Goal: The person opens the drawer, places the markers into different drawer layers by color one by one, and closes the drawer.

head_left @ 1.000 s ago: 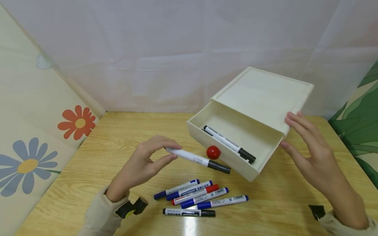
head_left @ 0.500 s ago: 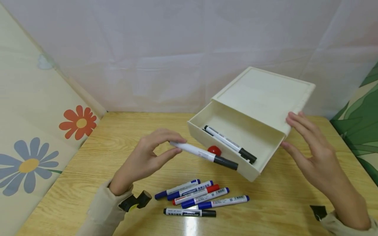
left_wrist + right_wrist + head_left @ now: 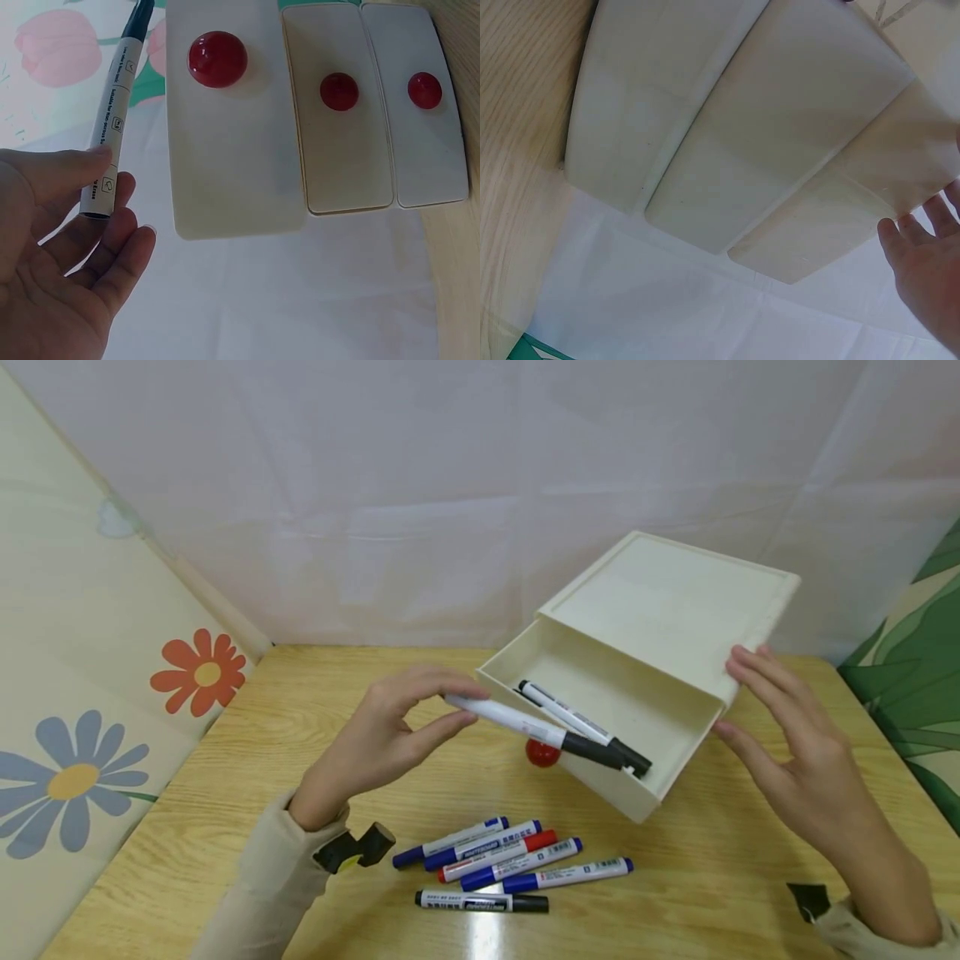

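Your left hand (image 3: 397,735) pinches the plain end of a slim white marker with a black cap (image 3: 517,721) between thumb and fingers. That held marker slants down, its cap above the front wall of the pulled-out cream plastic drawer (image 3: 624,802); whether it touches anything there, the views cannot tell you. Inside the drawer, along the front wall, lies 1 white-barrelled, black-capped pen (image 3: 566,712), with something dark mostly hidden beside it.

The step in hand looks like setting the held marker into the drawer. Carry your pinched end well over the front wall before letting go, or it may catch the rim and roll off past the glossy round red knob (image 3: 542,752) on the drawer's front. Lay it parallel to the pen inside, lowering rather than dropping.

Your right hand (image 3: 795,743), fingers nearly straight and thumb spread wide, touches the boxy cream plastic cabinet (image 3: 675,602) right of the drawer. Use it as a light brace, since pressing on the drawer could tip things forward.
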Demonstrator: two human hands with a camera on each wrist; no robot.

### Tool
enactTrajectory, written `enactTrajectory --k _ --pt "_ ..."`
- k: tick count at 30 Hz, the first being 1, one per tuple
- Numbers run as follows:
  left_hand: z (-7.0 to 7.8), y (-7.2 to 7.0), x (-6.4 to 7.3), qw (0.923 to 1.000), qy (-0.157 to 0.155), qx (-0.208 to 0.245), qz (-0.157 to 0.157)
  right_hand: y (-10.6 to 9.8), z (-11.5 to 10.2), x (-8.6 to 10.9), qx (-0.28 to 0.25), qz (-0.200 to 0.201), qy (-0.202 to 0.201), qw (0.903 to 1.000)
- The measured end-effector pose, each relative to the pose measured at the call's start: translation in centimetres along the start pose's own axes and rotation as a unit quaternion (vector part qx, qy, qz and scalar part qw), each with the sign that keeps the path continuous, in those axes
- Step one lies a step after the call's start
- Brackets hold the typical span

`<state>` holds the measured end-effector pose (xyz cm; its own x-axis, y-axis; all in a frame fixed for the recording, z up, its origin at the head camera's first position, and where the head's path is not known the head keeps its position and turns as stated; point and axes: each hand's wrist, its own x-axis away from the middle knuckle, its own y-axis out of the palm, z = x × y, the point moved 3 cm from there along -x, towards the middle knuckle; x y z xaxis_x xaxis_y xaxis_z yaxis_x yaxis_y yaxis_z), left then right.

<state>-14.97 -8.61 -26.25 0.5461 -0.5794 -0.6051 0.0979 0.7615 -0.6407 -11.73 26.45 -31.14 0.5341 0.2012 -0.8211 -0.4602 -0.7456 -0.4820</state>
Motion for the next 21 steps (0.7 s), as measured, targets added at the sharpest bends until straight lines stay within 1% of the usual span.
enactTrajectory --k 7,11,16,21 --pt "0.0 -0.2 -1.5 0.9999 0.006 -0.008 -0.007 0.0 0.0 0.0 0.000 0.002 -0.004 1.0000" --pt "0.2 -0.1 -2.3 0.9998 0.000 -0.014 -0.014 0.0 0.1 0.0 -0.001 -0.001 0.000 1.0000" --pt "0.1 0.0 -2.9 0.9995 -0.006 -0.021 -0.022 0.0 0.2 0.1 -0.005 -0.001 0.000 1.0000" --pt "-0.2 0.2 -3.5 0.9993 -0.003 -0.021 -0.030 0.1 0.1 0.0 -0.008 0.003 -0.004 0.9999"
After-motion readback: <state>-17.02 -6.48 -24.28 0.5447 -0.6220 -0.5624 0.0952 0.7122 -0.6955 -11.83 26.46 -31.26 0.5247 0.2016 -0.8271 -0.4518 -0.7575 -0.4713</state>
